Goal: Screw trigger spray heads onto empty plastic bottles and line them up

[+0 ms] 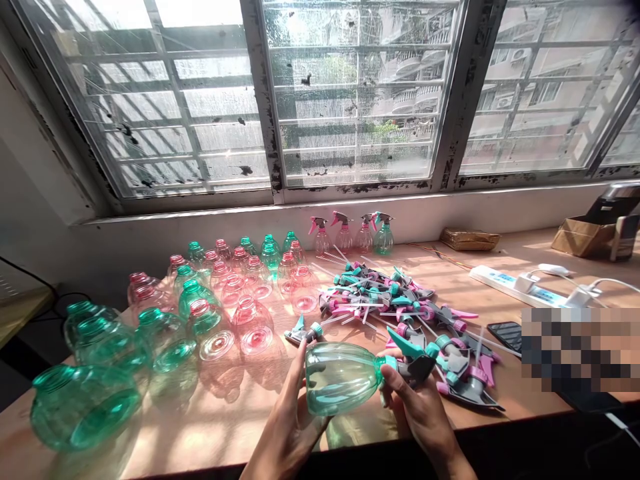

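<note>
A clear green spray bottle (340,375) lies sideways in both my hands above the table's front edge. My left hand (290,420) cups its round body from below, fingers wrapped round it. My right hand (417,408) grips the neck, where a teal and grey trigger spray head (413,357) sits on the bottle. Just beyond lies a heap of loose pink and teal trigger heads (400,307) with thin dip tubes.
Several open pink and green bottles (220,313) stand at the left on the wooden table (225,427). Several finished spray bottles (350,235) line the wall under the window. A white power strip (520,285), a phone (506,333) and cardboard boxes (583,235) are at the right.
</note>
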The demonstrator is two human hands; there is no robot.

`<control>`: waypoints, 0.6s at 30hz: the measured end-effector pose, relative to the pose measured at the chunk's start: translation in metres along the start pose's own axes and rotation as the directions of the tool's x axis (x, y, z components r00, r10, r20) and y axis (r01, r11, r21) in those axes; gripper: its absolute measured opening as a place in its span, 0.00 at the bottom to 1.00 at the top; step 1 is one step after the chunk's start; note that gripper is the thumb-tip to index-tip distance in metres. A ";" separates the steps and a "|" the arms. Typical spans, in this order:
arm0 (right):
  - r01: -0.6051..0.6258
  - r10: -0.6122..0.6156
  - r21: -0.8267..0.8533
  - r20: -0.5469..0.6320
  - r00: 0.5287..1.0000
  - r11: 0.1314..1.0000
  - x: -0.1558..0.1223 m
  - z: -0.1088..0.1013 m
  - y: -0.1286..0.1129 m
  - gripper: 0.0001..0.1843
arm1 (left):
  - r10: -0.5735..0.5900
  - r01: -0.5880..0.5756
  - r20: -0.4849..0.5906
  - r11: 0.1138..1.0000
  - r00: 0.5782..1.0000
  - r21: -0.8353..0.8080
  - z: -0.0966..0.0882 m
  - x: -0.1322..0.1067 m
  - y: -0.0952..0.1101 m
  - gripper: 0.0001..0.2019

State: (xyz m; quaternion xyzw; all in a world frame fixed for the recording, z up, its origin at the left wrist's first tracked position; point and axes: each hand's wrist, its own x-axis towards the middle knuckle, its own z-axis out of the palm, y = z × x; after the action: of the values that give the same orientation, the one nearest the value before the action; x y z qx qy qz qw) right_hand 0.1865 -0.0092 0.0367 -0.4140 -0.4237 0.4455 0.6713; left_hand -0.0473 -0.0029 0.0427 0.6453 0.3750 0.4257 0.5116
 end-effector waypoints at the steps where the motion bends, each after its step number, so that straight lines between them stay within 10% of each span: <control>1: 0.002 -0.002 0.003 -0.003 1.000 1.000 0.000 0.000 0.000 0.21 | -0.012 0.012 0.021 1.000 1.000 -0.014 0.000 0.000 0.001 0.49; 6: 0.003 -0.003 0.012 -0.008 1.000 1.000 0.000 0.000 0.001 0.21 | -0.059 0.069 0.083 0.989 0.995 -0.130 0.002 0.001 0.006 0.59; 18: 0.015 -0.014 -0.021 0.010 1.000 1.000 0.000 -0.001 0.001 0.22 | -0.017 0.018 0.038 1.000 0.999 -0.003 -0.003 0.000 -0.006 0.48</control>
State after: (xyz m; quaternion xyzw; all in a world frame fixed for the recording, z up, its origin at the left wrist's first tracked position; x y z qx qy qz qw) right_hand 0.1868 -0.0090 0.0357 -0.4157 -0.4344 0.4382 0.6682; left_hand -0.0500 -0.0008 0.0376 0.6489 0.3701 0.4098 0.5235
